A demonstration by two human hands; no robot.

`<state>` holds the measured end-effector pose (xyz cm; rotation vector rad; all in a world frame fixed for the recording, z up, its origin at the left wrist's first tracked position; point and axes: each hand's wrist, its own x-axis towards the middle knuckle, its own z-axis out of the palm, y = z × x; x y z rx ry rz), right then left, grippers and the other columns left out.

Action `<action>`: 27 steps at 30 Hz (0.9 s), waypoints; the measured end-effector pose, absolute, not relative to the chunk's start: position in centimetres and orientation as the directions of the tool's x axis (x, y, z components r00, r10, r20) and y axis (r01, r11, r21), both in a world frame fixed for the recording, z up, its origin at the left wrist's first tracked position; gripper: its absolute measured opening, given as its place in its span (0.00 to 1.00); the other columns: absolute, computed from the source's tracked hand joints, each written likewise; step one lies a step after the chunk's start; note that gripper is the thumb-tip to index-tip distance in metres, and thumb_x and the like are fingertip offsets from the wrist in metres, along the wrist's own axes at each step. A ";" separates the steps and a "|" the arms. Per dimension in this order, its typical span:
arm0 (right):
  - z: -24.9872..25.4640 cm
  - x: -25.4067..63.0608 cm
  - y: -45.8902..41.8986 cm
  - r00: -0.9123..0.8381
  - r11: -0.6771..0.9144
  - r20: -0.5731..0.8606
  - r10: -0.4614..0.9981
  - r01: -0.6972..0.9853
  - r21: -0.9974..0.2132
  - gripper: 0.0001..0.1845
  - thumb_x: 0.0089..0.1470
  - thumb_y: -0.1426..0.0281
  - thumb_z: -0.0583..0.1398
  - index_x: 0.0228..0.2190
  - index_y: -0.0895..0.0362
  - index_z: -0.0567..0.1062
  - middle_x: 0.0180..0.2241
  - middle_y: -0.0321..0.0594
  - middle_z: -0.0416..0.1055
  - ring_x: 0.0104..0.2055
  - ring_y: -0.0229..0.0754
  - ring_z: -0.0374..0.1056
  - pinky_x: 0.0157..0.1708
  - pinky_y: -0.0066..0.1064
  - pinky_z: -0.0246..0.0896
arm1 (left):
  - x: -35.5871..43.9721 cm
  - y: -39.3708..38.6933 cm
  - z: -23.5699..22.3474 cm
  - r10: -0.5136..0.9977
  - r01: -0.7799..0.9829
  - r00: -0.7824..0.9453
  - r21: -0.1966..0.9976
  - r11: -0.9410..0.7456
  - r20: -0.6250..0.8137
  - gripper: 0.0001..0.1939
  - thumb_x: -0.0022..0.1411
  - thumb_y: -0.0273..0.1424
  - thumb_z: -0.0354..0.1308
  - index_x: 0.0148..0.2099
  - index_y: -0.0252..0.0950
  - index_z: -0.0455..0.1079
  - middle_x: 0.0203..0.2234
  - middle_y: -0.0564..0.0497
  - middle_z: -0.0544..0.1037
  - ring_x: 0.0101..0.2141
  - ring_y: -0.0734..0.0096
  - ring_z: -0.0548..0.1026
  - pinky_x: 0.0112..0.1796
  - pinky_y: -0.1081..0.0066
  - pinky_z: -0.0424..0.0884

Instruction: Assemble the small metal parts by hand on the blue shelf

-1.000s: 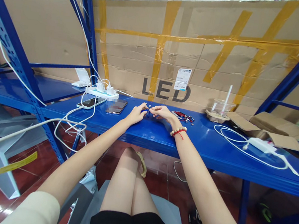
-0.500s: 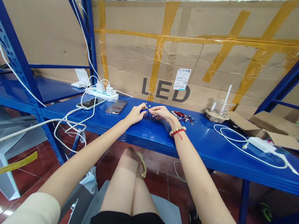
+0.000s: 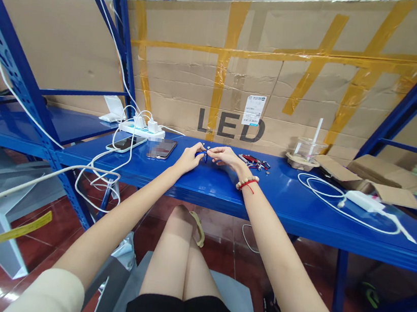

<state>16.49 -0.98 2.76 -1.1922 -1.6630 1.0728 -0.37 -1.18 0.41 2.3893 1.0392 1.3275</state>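
Both hands meet over the blue shelf top (image 3: 219,190), fingertips almost touching. Between them is a small dark-blue strap-like piece (image 3: 206,157), too small to name exactly. My left hand (image 3: 190,158) is closed on this piece, thumb and index finger pinched. My right hand (image 3: 227,156), with a beaded bracelet and red cord at the wrist, pinches at the piece's right end; what its fingertips grip is partly hidden. Just behind my right wrist lies a pile of small red, blue and metallic pieces (image 3: 256,162). A tiny shiny bit sits behind the fingertips.
Left of my hands are two phones (image 3: 167,149) (image 3: 127,144) and a white power strip (image 3: 142,129) with chargers and looping cables. To the right stand a plastic cup with a straw (image 3: 309,151), an opened cardboard box (image 3: 374,180) and a white adapter (image 3: 364,201). A large cardboard sheet (image 3: 187,81) rises behind.
Hardly anything differs. The blue piece between my fingertips has shifted slightly; both hands and arms stay in place.
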 end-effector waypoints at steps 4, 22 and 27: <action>2.8 16.6 -1.1 -0.241 0.188 0.119 0.963 0.285 -0.940 0.15 0.36 0.62 0.68 0.27 0.59 0.78 0.27 0.38 0.72 0.25 0.32 0.63 0.22 0.20 0.58 | -0.3 -1.4 0.6 0.664 0.459 0.355 0.496 -0.737 0.658 0.02 0.54 0.25 0.49 0.33 0.36 0.61 0.27 0.52 0.75 0.31 0.71 0.73 0.36 0.73 0.66; 2.3 16.4 -0.3 -0.219 0.287 0.228 0.949 0.292 -0.912 0.23 0.36 0.55 0.66 0.32 0.60 0.78 0.27 0.39 0.71 0.25 0.30 0.61 0.20 0.19 0.53 | -0.3 -0.2 0.2 0.751 0.554 0.266 0.542 -0.632 0.604 0.13 0.58 0.27 0.46 0.44 0.35 0.67 0.23 0.53 0.73 0.28 0.72 0.71 0.36 0.72 0.65; 2.3 16.4 -0.3 -0.190 0.363 0.321 0.928 0.256 -0.896 0.23 0.39 0.59 0.65 0.36 0.61 0.77 0.31 0.41 0.73 0.24 0.29 0.61 0.20 0.20 0.54 | -0.2 -0.1 0.2 0.778 0.565 0.247 0.566 -0.600 0.578 0.12 0.60 0.31 0.45 0.41 0.36 0.68 0.22 0.53 0.73 0.28 0.71 0.71 0.36 0.72 0.65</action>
